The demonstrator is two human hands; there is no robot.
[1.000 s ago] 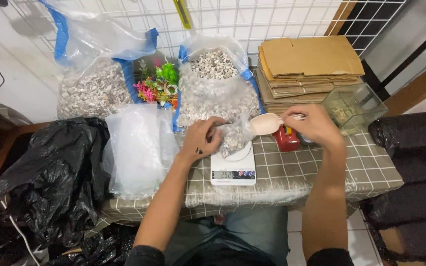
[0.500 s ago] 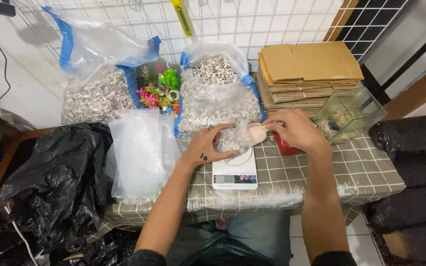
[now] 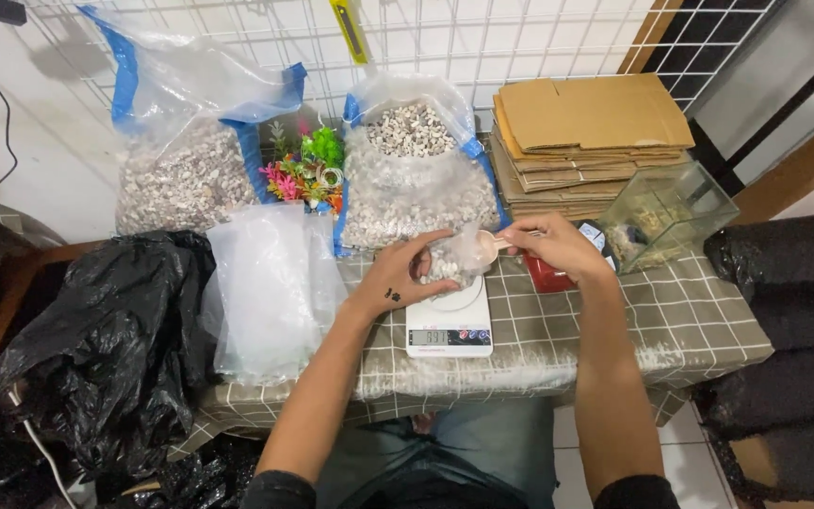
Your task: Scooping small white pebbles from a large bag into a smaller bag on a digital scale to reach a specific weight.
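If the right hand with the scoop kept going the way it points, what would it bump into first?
The right hand points its scoop leftward. First in line looks to be the small clear bag held by the left hand over the scale; the scoop's tip seems already at its mouth, though depth is unclear.

Far side blocked — two large gravel sacks (image 3: 407, 179) (image 3: 186, 179), plastic plants (image 3: 308, 174) and the cardboard stack (image 3: 586, 127) stand against the wire grid. Left closed by clear bags (image 3: 266, 283) and black bags (image 3: 96, 339). Glass tank (image 3: 671, 212) obstructs right. Open tablecloth (image 3: 690, 320) remains near right of the scale (image 3: 449, 325).
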